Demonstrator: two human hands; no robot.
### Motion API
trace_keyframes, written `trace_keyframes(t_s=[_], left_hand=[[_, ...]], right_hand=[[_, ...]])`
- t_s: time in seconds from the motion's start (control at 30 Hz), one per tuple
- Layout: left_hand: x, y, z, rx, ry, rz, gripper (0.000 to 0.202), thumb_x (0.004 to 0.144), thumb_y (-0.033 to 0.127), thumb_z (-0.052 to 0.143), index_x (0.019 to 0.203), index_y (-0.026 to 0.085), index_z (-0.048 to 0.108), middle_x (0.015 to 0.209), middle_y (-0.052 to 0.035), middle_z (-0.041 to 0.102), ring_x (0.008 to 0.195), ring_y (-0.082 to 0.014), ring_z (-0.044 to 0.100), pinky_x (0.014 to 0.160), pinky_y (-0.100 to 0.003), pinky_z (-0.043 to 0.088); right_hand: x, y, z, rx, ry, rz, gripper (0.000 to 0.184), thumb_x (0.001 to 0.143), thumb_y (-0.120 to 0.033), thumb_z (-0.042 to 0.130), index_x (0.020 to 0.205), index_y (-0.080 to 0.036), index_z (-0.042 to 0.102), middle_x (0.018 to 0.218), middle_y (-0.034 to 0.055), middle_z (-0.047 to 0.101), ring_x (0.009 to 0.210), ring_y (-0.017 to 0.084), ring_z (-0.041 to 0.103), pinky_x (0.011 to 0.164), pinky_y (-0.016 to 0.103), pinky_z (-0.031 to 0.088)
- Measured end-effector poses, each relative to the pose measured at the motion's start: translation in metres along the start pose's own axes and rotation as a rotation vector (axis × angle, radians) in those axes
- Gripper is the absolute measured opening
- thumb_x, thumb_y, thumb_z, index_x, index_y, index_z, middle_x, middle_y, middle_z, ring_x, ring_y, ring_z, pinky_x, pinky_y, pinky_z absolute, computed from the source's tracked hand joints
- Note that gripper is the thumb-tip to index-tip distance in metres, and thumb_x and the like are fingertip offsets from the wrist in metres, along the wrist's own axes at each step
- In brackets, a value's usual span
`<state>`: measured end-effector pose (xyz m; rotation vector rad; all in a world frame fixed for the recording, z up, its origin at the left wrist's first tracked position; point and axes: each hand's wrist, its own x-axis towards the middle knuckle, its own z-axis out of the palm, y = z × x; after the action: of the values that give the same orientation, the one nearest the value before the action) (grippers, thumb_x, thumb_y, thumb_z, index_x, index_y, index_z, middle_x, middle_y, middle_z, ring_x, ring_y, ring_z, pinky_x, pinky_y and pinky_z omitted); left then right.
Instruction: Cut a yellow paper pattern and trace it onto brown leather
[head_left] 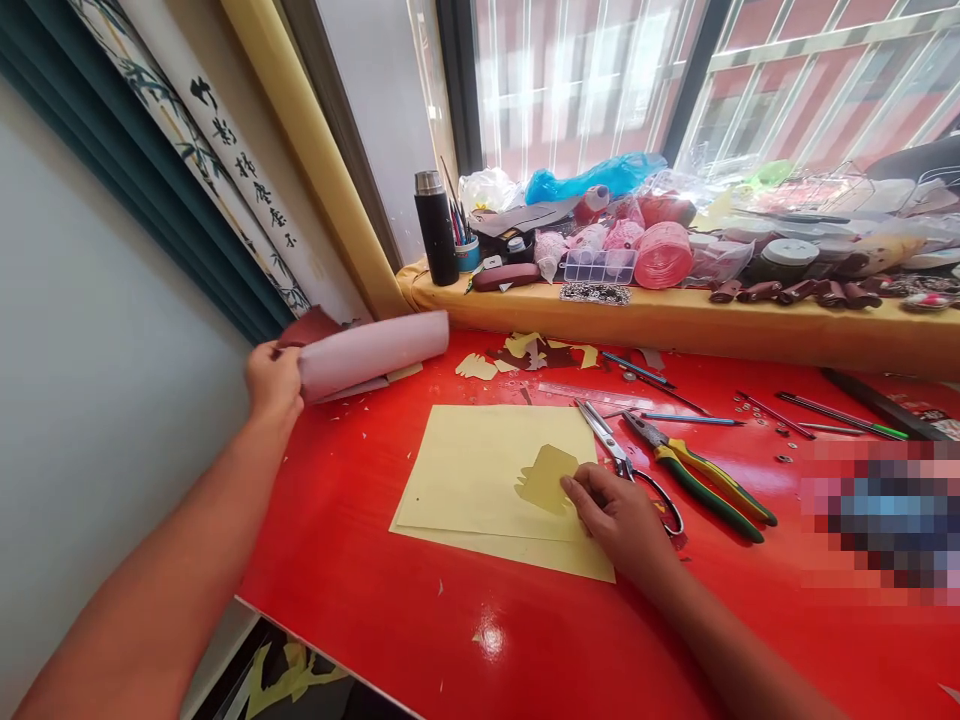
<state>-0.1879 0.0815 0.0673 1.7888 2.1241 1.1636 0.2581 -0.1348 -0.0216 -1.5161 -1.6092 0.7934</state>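
Note:
My left hand [276,383] is closed on the near end of a pale pink rolled sheet [375,350] at the table's far left. A dark red sheet [311,326] shows beside the roll, above my fingers. In my right hand [611,510] a small yellow cut-out piece [549,475] is pinched between thumb and fingers. It is just over two overlapping pale yellow sheets [480,470]; I cannot tell whether it touches them. Scissors [621,460] lie right beside my right hand, their handles partly hidden by it. Green-and-yellow pliers [705,475] lie further right.
Yellow and brown scraps [525,352], a clear ruler [596,395] and several pencils [694,419] lie towards the back of the red table [360,600]. A black thermos [436,235] and bagged supplies crowd the window ledge [525,315]. Scraps [292,680] lie below the table's left edge.

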Motion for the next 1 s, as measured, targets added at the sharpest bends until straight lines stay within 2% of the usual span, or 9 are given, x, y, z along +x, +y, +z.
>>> trace_keyframes(t_s=[0.17, 0.23, 0.3, 0.43, 0.53, 0.63, 0.73, 0.87, 1.0], left_hand=[[-0.064, 0.051, -0.031, -0.55, 0.35, -0.143, 0.03, 0.079, 0.02, 0.048, 0.109, 0.024, 0.05, 0.111, -0.0044, 0.07, 0.114, -0.022, 0.07, 0.094, -0.041, 0.062], [-0.123, 0.077, -0.033, -0.808, 0.269, -0.093, 0.031, 0.082, 0.025, 0.058, 0.112, 0.032, 0.06, 0.126, -0.0028, 0.073, 0.133, -0.0286, 0.065, 0.105, -0.053, 0.059], [-0.188, 0.097, -0.029, -0.801, -0.028, -0.144, 0.038, 0.096, 0.043, 0.052, 0.133, 0.045, 0.062, 0.139, -0.0013, 0.071, 0.144, -0.0299, 0.058, 0.114, -0.059, 0.054], [-0.277, 0.111, -0.027, -0.614, -1.119, -0.249, 0.068, 0.089, 0.061, 0.071, 0.153, 0.04, 0.058, 0.161, -0.006, 0.057, 0.151, -0.0348, 0.051, 0.122, -0.055, 0.047], [-0.284, 0.115, -0.047, -0.417, -1.529, 0.108, 0.056, 0.088, 0.056, 0.079, 0.143, 0.052, 0.068, 0.165, 0.0036, 0.053, 0.155, -0.0337, 0.046, 0.127, -0.05, 0.041], [-0.26, 0.112, -0.069, -0.372, -1.293, 0.222, 0.032, 0.099, 0.054, 0.066, 0.13, 0.055, 0.075, 0.145, 0.0049, 0.071, 0.14, -0.0294, 0.063, 0.121, -0.043, 0.048], [-0.24, 0.089, -0.075, -0.098, -0.893, 0.22, 0.052, 0.096, 0.057, 0.067, 0.148, 0.056, 0.061, 0.163, 0.0046, 0.055, 0.152, -0.0333, 0.049, 0.125, -0.049, 0.044], [-0.248, 0.044, -0.06, 0.184, -0.86, 0.313, 0.087, 0.086, 0.061, 0.077, 0.164, 0.051, 0.041, 0.171, -0.0024, 0.043, 0.156, -0.0416, 0.041, 0.122, -0.058, 0.045], [-0.27, 0.035, -0.04, 0.21, -0.927, 0.338, 0.072, 0.082, 0.058, 0.079, 0.149, 0.037, 0.063, 0.158, -0.0141, 0.058, 0.146, -0.0448, 0.053, 0.115, -0.056, 0.049]], right_hand=[[0.0, -0.002, 0.0, 0.013, -0.004, 0.012, 0.043, 0.103, -0.054, 0.056, 0.07, -0.027, 0.05, 0.051, -0.0043, 0.053, 0.048, 0.019, 0.051, 0.051, 0.031, 0.039], [-0.001, -0.003, -0.001, 0.041, 0.0, 0.023, 0.043, 0.103, -0.055, 0.057, 0.07, -0.027, 0.05, 0.051, -0.0045, 0.052, 0.048, 0.019, 0.051, 0.052, 0.031, 0.039], [-0.001, -0.003, -0.001, 0.086, 0.022, 0.043, 0.043, 0.101, -0.057, 0.058, 0.071, -0.027, 0.05, 0.051, -0.005, 0.052, 0.047, 0.019, 0.052, 0.051, 0.031, 0.039], [-0.001, -0.003, -0.002, 0.165, 0.074, 0.057, 0.047, 0.098, -0.064, 0.061, 0.071, -0.027, 0.052, 0.051, -0.0051, 0.053, 0.044, 0.019, 0.053, 0.049, 0.031, 0.041], [-0.001, -0.004, -0.002, 0.174, 0.089, 0.04, 0.049, 0.098, -0.067, 0.061, 0.071, -0.027, 0.052, 0.05, -0.0047, 0.053, 0.044, 0.019, 0.053, 0.049, 0.03, 0.041], [-0.002, -0.006, -0.003, 0.166, 0.093, 0.029, 0.05, 0.098, -0.067, 0.061, 0.07, -0.027, 0.052, 0.049, -0.0044, 0.054, 0.044, 0.019, 0.053, 0.048, 0.031, 0.041], [-0.002, -0.007, -0.004, 0.159, 0.092, 0.026, 0.05, 0.099, -0.067, 0.06, 0.069, -0.027, 0.051, 0.049, -0.0042, 0.054, 0.044, 0.019, 0.053, 0.049, 0.031, 0.041], [-0.001, -0.007, -0.004, 0.145, 0.083, 0.034, 0.051, 0.098, -0.069, 0.06, 0.069, -0.027, 0.052, 0.049, -0.0043, 0.054, 0.043, 0.019, 0.053, 0.048, 0.031, 0.041], [-0.001, -0.007, -0.003, 0.127, 0.064, 0.046, 0.051, 0.097, -0.068, 0.062, 0.069, -0.027, 0.054, 0.049, -0.0042, 0.055, 0.044, 0.019, 0.053, 0.049, 0.031, 0.04]])
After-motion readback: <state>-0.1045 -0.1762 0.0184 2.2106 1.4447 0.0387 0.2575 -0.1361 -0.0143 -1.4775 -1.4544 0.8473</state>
